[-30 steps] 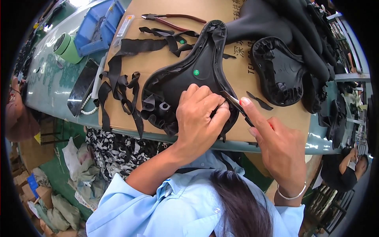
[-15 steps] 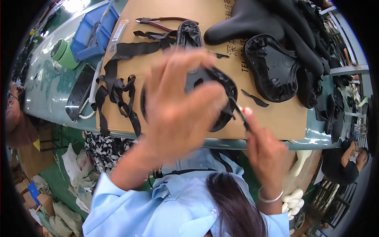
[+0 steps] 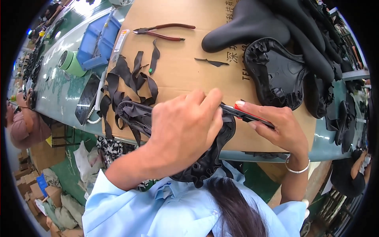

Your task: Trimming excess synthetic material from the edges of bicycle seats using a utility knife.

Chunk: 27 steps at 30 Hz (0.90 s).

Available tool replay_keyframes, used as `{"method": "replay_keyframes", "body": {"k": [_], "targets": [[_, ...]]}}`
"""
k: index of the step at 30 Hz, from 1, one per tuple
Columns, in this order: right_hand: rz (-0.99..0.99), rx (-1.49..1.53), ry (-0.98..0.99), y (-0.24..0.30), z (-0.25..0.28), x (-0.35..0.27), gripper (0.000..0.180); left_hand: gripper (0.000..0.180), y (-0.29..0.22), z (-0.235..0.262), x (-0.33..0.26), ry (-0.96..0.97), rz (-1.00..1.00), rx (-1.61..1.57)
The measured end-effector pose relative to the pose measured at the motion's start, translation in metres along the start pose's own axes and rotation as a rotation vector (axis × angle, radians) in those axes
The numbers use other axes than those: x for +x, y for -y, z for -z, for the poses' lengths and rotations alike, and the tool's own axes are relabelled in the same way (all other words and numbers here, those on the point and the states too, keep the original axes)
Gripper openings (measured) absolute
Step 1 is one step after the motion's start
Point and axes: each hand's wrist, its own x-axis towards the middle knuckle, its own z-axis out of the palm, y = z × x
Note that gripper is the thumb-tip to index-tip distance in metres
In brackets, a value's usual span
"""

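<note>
My left hand (image 3: 185,124) grips a black bicycle saddle (image 3: 205,160), holding it tilted at the near edge of the table with its ruffled cover edge hanging toward me. In my right hand (image 3: 276,126) is a utility knife (image 3: 246,114) with a red and dark handle, its tip at the saddle's cover right beside my left fingers. Several trimmed black strips (image 3: 128,79) lie on the cardboard sheet (image 3: 185,59) just left of the saddle.
An upturned saddle (image 3: 272,75) and a pile of black saddles (image 3: 300,27) lie at the right. Red-handled pliers (image 3: 162,31) rest at the far side. At the left are a blue bin (image 3: 96,41), a green tape roll (image 3: 71,63) and a phone (image 3: 87,98). A person (image 3: 19,122) sits at far left.
I lifted the saddle off the cardboard, turned it and brought it down to the table's near edge. The knife stayed in my right hand and is back at the cover.
</note>
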Motion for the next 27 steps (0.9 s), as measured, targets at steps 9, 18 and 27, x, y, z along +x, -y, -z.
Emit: {"method": "replay_keyframes", "body": {"k": [9, 18, 27], "targets": [[0.008, -0.396, 0.231, 0.015, 0.012, -0.006, 0.056, 0.019, 0.024, -0.027, -0.009, -0.106, 0.153, -0.566], [-0.302, -0.228, -0.177, 0.035, -0.055, -0.081, 0.067, 0.029, 0.041, -0.014, 0.042, -0.354, -0.156, -1.437], [-0.633, 0.148, -0.336, 0.062, -0.062, -0.058, 0.053, 0.018, 0.018, -0.012, 0.056, 0.013, -0.008, -1.021]]}}
